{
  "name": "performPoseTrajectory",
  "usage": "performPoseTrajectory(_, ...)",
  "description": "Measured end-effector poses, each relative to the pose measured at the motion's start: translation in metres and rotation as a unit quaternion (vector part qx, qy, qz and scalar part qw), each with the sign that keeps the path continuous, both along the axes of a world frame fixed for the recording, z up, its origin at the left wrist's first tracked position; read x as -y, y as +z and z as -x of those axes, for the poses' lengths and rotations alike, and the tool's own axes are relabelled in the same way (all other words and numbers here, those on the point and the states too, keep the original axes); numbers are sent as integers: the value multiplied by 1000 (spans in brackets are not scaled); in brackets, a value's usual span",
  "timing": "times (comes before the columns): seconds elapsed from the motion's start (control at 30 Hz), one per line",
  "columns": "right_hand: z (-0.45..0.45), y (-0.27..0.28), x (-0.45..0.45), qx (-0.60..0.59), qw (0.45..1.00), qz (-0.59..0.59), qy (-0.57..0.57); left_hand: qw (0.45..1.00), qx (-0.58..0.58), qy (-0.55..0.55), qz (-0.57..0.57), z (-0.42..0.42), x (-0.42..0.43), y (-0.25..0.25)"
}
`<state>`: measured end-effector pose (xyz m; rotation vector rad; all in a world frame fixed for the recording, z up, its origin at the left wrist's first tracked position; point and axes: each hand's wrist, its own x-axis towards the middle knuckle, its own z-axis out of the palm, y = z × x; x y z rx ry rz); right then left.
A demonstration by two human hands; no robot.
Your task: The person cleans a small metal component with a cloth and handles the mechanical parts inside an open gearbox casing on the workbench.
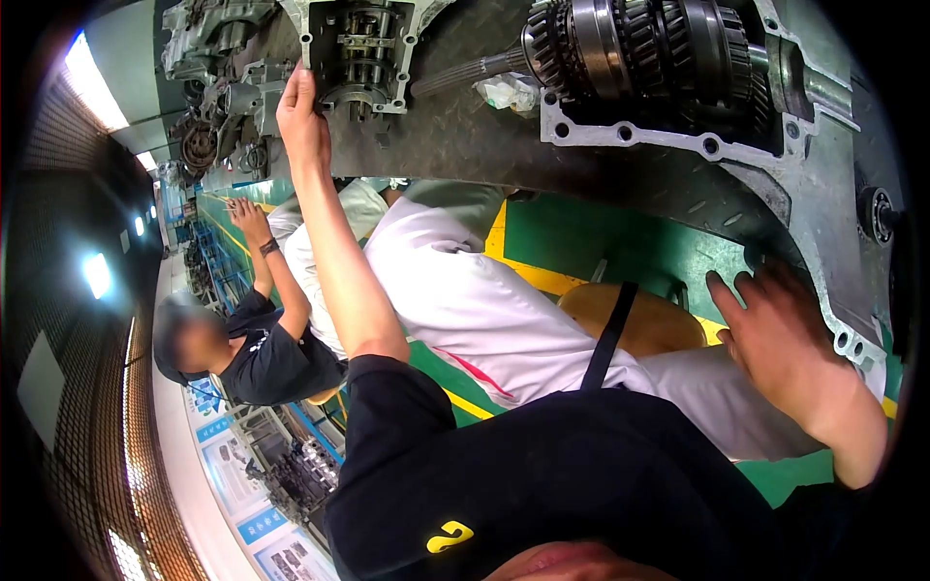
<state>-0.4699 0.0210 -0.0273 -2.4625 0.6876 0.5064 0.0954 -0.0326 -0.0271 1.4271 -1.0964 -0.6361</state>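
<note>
At the upper left, my left hand (302, 111) reaches across the bench with its fingers closed at the side rim of an open gearbox housing (402, 82). Inside that housing, shafts and rods show. My right hand (780, 324) is low at the right, fingers apart and nothing visible in them. It lies beside the flange of a larger gearbox housing half (668, 140), partly in shadow; whether it touches the flange I cannot tell. A gear shaft assembly (639, 48) rests in this larger housing, its splined input shaft (470, 73) pointing left.
A crumpled clear plastic bag (509, 93) lies on the dark metal bench (436, 145) between the housings. More metal castings (237, 97) stand at the far left. A bearing (877, 215) sits at the right edge. A co-worker (276, 339) in a cap is on my left; a wooden stool (630, 320) is below.
</note>
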Motion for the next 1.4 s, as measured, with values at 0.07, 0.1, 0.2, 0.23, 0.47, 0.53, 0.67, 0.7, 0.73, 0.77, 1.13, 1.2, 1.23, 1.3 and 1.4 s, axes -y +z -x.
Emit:
performPoseTrajectory(0.07, 0, -2, -1, -2, 1000, 7, -6, 999, 40, 7, 14, -9, 6, -3)
performPoseTrajectory(0.1, 2, -5, -1, 17, 1000, -1, -11, 999, 41, 18, 10, -8, 6, -3)
performPoseTrajectory(0.2, 3, -9, -1, 26, 1000, 2, -13, 999, 15, 37, 2, -11, 2, -4)
performPoseTrajectory(0.23, 3, -10, -1, 16, 1000, 3, 0, 999, 6, 33, 5, -11, 3, -4)
performPoseTrajectory(0.47, -2, 5, 0, -14, 996, 63, 65, 996, 76, 49, -15, -8, 3, 1)
performPoseTrajectory(0.53, -3, 7, 1, -11, 996, 62, 61, 999, -14, 42, -23, -4, 1, 3)
performPoseTrajectory(0.67, -4, 12, 2, -23, 997, 42, 52, 991, 99, 80, -39, -3, -4, -4)
performPoseTrajectory(0.7, -4, 11, 2, -23, 997, 50, 52, 993, 97, 57, -24, -2, -2, -2)
performPoseTrajectory(0.73, -4, 11, 2, -21, 996, 58, 58, 992, 114, 47, -11, -1, -2, -1)
performPoseTrajectory(0.77, -3, 12, 1, -17, 997, 58, 56, 995, 94, 43, -11, 1, -2, -2)
performPoseTrajectory(1.13, -14, 16, 3, -48, 995, 41, 74, 993, 108, 52, 16, -5, 1, 2)
performPoseTrajectory(1.2, -16, 22, 5, -56, 997, 20, 45, 983, 175, 63, 8, -1, -6, 6)
performPoseTrajectory(1.23, -15, 23, 4, -40, 997, 27, 56, 969, 233, 81, -5, 1, -8, 11)
performPoseTrajectory(1.3, -17, 26, 1, -16, 997, 36, 67, 968, 243, 54, -16, -14, -5, 8)
performPoseTrajectory(1.4, -29, 35, 5, -19, 996, -8, 84, 958, 283, 50, -10, -14, -6, 7)
